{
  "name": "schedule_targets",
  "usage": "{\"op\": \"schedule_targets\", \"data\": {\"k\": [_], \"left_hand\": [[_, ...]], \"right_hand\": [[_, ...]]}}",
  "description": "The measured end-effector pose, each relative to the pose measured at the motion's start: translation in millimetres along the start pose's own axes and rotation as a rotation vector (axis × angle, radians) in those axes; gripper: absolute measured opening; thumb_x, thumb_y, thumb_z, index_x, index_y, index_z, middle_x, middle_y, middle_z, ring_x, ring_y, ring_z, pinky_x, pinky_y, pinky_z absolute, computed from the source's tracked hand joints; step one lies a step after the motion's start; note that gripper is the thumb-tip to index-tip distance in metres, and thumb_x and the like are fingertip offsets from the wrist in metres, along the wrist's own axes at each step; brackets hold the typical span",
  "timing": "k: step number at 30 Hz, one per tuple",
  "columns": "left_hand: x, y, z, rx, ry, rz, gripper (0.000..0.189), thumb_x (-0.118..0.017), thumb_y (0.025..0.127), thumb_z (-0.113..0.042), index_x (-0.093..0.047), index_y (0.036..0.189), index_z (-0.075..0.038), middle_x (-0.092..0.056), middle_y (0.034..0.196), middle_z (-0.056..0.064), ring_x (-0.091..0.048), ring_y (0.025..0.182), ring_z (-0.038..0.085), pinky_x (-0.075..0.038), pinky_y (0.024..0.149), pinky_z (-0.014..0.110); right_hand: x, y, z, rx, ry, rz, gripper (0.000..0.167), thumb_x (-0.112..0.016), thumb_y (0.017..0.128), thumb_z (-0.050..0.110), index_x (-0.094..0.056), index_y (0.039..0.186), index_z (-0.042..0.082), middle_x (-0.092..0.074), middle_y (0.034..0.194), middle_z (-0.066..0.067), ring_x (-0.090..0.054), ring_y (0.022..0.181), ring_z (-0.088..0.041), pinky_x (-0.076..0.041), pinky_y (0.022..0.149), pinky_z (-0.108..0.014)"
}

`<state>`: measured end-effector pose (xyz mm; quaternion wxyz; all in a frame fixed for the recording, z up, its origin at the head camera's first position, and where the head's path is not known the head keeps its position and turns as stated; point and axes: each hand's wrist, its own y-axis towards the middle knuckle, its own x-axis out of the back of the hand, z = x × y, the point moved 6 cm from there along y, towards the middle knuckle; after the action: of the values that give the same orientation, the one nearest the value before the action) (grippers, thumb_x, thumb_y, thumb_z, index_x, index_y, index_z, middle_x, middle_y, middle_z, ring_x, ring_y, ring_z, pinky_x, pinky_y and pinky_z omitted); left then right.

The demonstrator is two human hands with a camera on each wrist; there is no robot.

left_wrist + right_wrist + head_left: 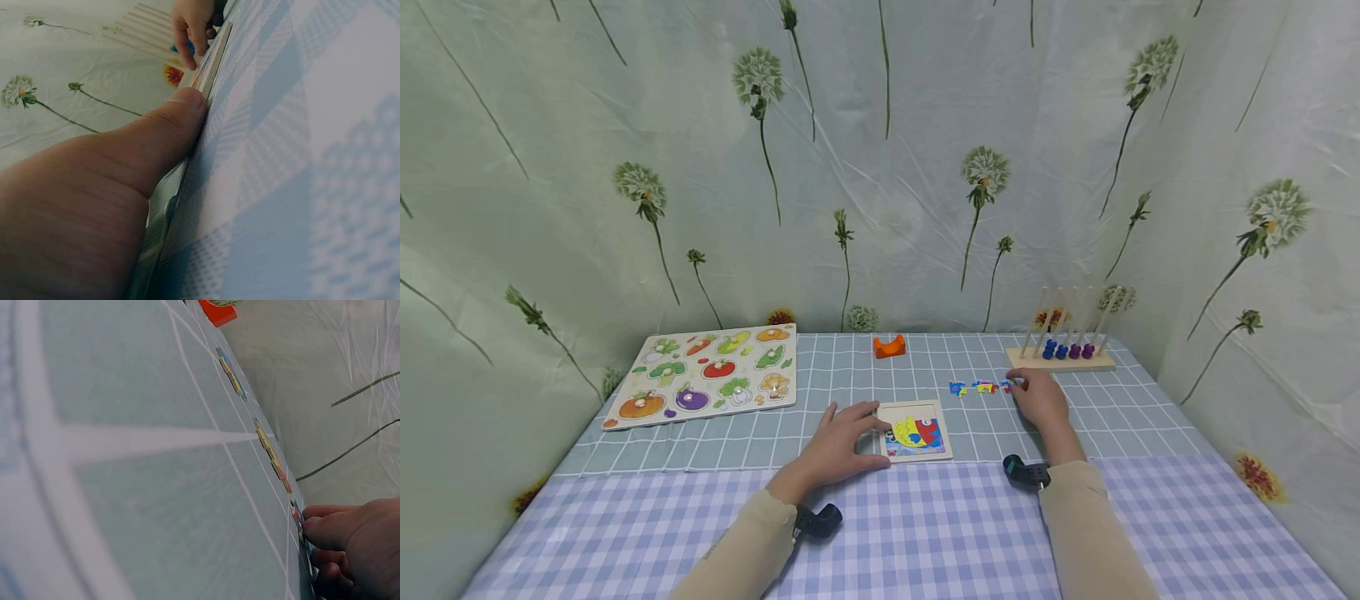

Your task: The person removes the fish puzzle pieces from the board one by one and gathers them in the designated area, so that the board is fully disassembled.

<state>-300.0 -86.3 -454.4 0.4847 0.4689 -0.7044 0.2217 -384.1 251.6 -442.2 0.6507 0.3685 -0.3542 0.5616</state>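
In the head view, a small wooden puzzle tray point(946, 454) with a colourful inlaid picture lies mid-table. My left hand point(841, 443) rests at its left side, fingers spread, the thumb touching the near-left corner. The left wrist view shows that thumb point(172, 128) straight against the tray's edge. To the right of the tray, my right hand point(1042, 398) has its thumb and fingertips around a small puzzle piece point(1006, 387) on the tabletop. Beside it lie a yellow-and-red piece point(986, 387) and a blue-and-yellow piece point(957, 388). The right fingertips partly hide the held piece point(296, 514).
A large vegetable peg board point(711, 371) lies at the back left. An orange curved block point(889, 347) stands at the back middle. At the back right is a wooden rack point(1060, 360) with upright rods and blue and purple beads. Patterned curtains surround the table.
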Motion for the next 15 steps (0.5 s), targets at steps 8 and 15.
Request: {"op": "schedule_targets", "data": {"k": [8,15], "left_hand": [[0.4,0.1,0.0,-0.009,-0.007,0.001,0.052,-0.074,0.083,-0.055,-0.066,0.127,-0.03,-0.044,0.157,0.003,-0.036,0.149,0.027,-0.008,0.123,0.066],[0.2,0.2,0.1,-0.015,-0.006,0.002,0.051,-0.074,0.083,-0.055,-0.066,0.127,-0.03,-0.044,0.157,0.003,-0.036,0.149,0.027,-0.008,0.123,0.067]], "right_hand": [[0.8,-2.0,1.3,-0.007,0.001,-0.009,0.026,-0.059,0.098,0.014,-0.067,0.122,0.007,-0.066,0.104,-0.018,-0.058,0.089,-0.029,-0.05,0.075,-0.043],[-0.1,-1.3,-0.4,-0.01,0.02,-0.023,0.028,-0.057,0.099,0.015,-0.067,0.123,0.006,-0.066,0.107,-0.02,-0.058,0.09,-0.03,-0.05,0.077,-0.045]]}}
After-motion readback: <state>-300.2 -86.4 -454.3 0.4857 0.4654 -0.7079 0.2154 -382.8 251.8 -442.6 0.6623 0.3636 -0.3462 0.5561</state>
